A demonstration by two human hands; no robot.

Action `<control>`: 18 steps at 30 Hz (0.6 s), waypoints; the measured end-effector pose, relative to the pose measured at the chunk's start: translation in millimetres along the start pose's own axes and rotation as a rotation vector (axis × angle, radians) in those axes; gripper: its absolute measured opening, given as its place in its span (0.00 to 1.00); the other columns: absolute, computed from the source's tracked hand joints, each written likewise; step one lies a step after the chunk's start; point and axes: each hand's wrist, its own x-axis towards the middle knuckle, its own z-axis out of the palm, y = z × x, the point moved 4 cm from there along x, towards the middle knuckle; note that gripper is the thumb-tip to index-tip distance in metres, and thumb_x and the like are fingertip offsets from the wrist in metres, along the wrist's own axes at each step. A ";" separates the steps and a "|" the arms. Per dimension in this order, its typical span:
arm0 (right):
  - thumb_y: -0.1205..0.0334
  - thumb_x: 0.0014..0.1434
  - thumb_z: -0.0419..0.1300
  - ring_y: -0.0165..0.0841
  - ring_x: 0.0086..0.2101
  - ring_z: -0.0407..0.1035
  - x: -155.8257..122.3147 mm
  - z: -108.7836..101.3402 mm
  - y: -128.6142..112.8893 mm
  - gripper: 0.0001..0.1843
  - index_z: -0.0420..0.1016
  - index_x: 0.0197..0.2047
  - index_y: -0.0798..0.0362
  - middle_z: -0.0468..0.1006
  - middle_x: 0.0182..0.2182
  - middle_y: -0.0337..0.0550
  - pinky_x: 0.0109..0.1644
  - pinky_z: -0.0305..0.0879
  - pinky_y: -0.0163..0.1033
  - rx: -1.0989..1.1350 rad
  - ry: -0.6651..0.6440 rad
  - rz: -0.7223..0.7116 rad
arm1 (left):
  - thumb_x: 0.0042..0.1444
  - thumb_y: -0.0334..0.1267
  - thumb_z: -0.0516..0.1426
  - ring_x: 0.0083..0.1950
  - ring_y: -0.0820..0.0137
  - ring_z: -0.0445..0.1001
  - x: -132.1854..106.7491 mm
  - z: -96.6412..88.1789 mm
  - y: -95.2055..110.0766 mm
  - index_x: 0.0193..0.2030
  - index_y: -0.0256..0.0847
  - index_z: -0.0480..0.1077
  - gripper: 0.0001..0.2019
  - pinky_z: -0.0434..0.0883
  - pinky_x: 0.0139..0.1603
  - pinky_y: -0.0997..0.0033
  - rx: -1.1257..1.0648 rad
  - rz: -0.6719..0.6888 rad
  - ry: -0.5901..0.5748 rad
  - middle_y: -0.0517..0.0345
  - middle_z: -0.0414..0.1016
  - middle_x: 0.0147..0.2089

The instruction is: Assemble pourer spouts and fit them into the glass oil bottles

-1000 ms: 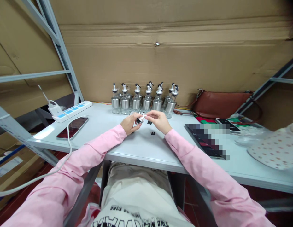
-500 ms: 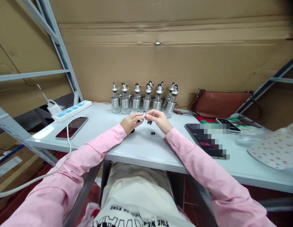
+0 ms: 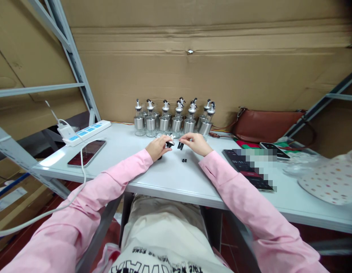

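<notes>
My left hand [image 3: 158, 147] rests on the white table [image 3: 170, 174], fingers closed round a small black and white pourer cap [image 3: 169, 143]. My right hand [image 3: 197, 143] reaches to the small black parts [image 3: 180, 146] lying just left of it, fingers curled down onto them; what it grips is hidden. Another small black part [image 3: 183, 160] lies nearer me on the table. Behind both hands stands a cluster of several glass and steel oil bottles [image 3: 173, 120] with pourer tops.
A phone [image 3: 86, 153] on a white cable and a power strip [image 3: 85, 132] lie at the left. A brown bag [image 3: 263, 125], a second phone [image 3: 271, 149], a dark tablet [image 3: 248, 170] and a dotted white lid [image 3: 329, 180] sit at the right. Cardboard walls the back.
Both hands have sunk from above the table down to its surface. My right hand let go of the cap and moved to the black parts beside it.
</notes>
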 end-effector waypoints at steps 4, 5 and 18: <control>0.67 0.51 0.56 0.30 0.29 0.67 -1.3 7.7 11.7 0.10 0.78 0.34 0.53 0.77 0.29 0.41 0.37 0.58 0.34 -0.325 -0.242 -0.013 | 0.58 0.39 0.49 0.31 0.72 0.66 -1.2 1.1 -1.9 0.46 0.35 0.56 0.12 0.65 0.40 0.66 0.066 -0.045 0.018 0.51 0.67 0.40; 0.67 0.51 0.56 0.29 0.29 0.67 -2.1 9.2 13.1 0.10 0.78 0.35 0.52 0.77 0.29 0.41 0.37 0.59 0.33 -0.337 -0.296 -0.008 | 0.58 0.39 0.50 0.32 0.71 0.67 -1.2 0.6 -1.3 0.45 0.35 0.56 0.11 0.64 0.40 0.66 0.082 -0.050 0.025 0.50 0.67 0.40; 0.49 0.50 0.58 0.37 0.35 0.69 -7.1 -0.1 24.5 0.18 0.72 0.37 0.55 0.76 0.34 0.49 0.34 0.58 0.35 -0.565 -0.247 0.304 | 0.56 0.39 0.51 0.38 0.68 0.67 -1.4 -1.8 1.9 0.39 0.37 0.56 0.09 0.59 0.41 0.66 0.135 0.013 0.058 0.53 0.67 0.38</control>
